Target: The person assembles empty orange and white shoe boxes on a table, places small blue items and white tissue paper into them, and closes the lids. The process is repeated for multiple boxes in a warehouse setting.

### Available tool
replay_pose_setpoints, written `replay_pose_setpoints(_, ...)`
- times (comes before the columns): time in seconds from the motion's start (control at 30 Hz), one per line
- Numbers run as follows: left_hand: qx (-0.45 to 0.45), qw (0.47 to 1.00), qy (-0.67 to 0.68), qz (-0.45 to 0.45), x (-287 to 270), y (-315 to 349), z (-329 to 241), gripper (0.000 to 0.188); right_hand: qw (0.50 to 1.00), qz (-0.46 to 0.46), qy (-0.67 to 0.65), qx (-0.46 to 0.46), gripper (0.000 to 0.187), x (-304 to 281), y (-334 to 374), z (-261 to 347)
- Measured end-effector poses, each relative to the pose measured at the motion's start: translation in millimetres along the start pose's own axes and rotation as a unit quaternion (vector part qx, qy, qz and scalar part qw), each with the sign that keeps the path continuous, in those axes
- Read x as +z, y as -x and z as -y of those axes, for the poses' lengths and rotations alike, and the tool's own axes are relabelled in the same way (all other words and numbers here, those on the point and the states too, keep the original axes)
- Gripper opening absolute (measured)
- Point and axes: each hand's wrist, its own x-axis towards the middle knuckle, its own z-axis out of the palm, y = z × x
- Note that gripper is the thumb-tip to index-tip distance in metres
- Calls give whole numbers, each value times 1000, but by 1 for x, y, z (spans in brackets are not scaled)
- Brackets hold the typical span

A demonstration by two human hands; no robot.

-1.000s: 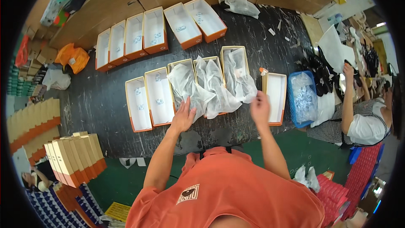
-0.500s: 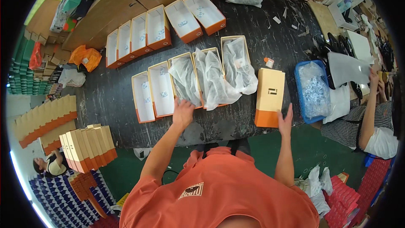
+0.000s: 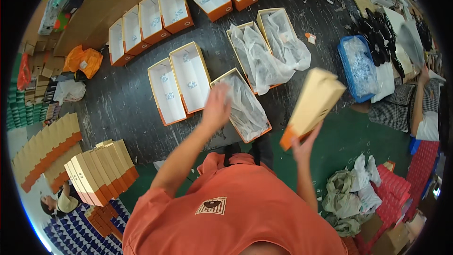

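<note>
My right hand [image 3: 304, 145] grips the lower end of cream-and-orange shoebox lids [image 3: 315, 101], tilted up off the black table; two seem to be stacked together. My left hand [image 3: 218, 108], smeared by motion, is at the upper left edge of an open shoebox [image 3: 248, 113] with something wrapped in white tissue inside. That box lies askew by the table's near edge. Behind it, two more open shoeboxes hold white tissue [image 3: 252, 54] that spills over their sides. To the left stand two open shoeboxes [image 3: 189, 78] with only small blue-printed packets in them.
Several open shoeboxes [image 3: 150, 19] line the table's back. A blue basket [image 3: 359, 68] of clear packets stands at right, near black shoes [image 3: 377, 38] and a co-worker's arm [image 3: 417, 99]. An orange bag [image 3: 83, 61] lies far left; stacked lids [image 3: 101, 172] stand at lower left.
The near tissue-filled shoebox has come out of the row toward me and turned askew. My right hand has taken hold of the lids and lifted them, tilted. The view has shifted somewhat.
</note>
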Motion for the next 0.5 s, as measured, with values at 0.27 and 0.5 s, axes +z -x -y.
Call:
replay_pose_setpoints(0.27, -124, 950, -19, 284, -10, -95, 82, 46, 920, 173, 341, -88, 110, 90, 103, 37)
replay_pose_setpoints(0.5, -249, 867, 134, 410, -25, -95, 115, 49, 907, 216, 357, -54, 109, 155, 28, 84)
